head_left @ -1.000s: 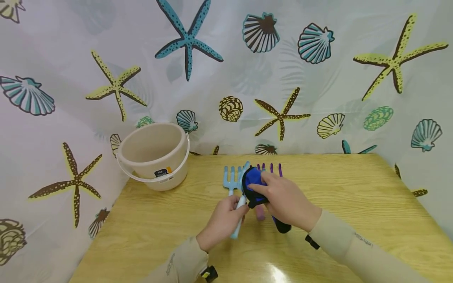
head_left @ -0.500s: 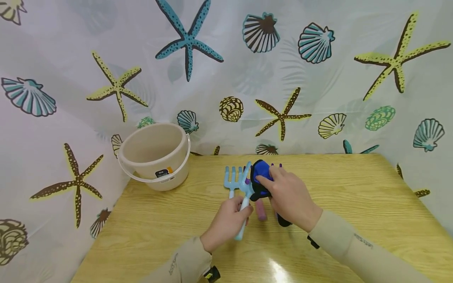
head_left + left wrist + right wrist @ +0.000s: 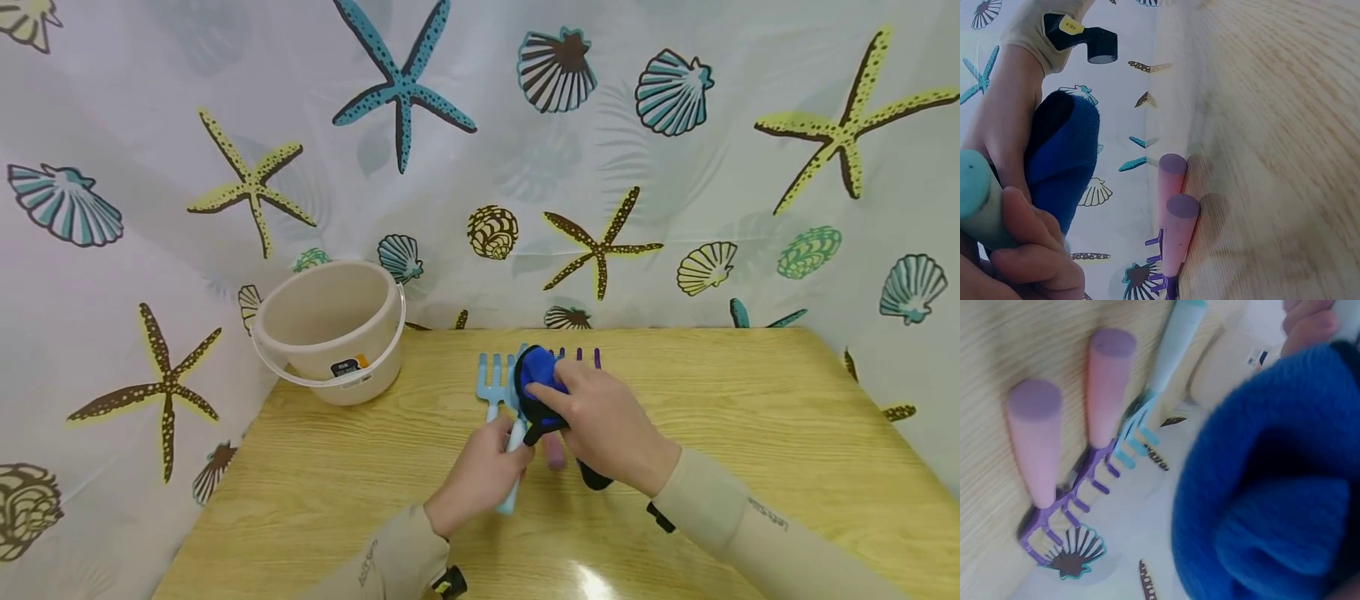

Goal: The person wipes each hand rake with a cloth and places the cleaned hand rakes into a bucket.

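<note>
My left hand (image 3: 480,475) grips the pale handle of a light blue garden hand tool (image 3: 508,498), tilted above the table. The tool's head is mostly covered by a blue cloth with black edging (image 3: 542,371), which my right hand (image 3: 611,421) pinches against it. In the left wrist view the handle's round end (image 3: 975,187) pokes out from the curled fingers (image 3: 1035,256). Beyond the hands lies a light blue garden fork (image 3: 491,387). Two purple garden forks with pink handles (image 3: 1113,387) (image 3: 1035,437) lie beside it, partly hidden by the right hand in the head view.
A beige bucket (image 3: 330,333) with a white bail handle stands at the table's back left. The wood-grain table (image 3: 360,500) meets a curtain (image 3: 480,167) printed with starfish and shells at the back and both sides.
The cloth and right hand shift right and up along the tool's head, exposing it, then come back left and down over it. The left hand keeps its grip, drifting slightly right.
</note>
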{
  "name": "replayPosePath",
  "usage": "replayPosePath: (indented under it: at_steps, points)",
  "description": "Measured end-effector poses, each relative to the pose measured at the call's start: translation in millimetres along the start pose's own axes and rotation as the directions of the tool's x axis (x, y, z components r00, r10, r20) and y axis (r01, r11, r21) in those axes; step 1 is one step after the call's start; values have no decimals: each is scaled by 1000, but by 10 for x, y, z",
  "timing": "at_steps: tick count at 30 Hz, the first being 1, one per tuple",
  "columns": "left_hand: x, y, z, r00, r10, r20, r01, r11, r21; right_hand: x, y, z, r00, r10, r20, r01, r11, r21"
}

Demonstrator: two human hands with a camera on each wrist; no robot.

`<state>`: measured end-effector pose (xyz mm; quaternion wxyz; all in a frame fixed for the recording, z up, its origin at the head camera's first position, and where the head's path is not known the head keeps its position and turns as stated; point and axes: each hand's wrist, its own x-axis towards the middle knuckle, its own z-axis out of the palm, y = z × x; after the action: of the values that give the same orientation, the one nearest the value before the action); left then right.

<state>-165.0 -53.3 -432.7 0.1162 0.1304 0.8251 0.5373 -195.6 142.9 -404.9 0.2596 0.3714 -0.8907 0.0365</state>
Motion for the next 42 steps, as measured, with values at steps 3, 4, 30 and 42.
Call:
replayPosePath:
  at_steps: [3,4,30,42]
  points:
    - [12,-6,9,1000,-22,3,22,1000,-19,6,-51,-22,997,-70,39,69,998,11]
    - [14,-8,13,1000,-31,4,31,999,-17,9,-59,-27,995,-81,49,81,997,9]
    - [-18,31,57,998,-46,44,48,998,-38,60,153,47,996,74,-39,-79,985,-152]
    - [-23,22,66,996,-66,53,69,995,-71,92,110,-34,995,33,-90,-47,985,-164]
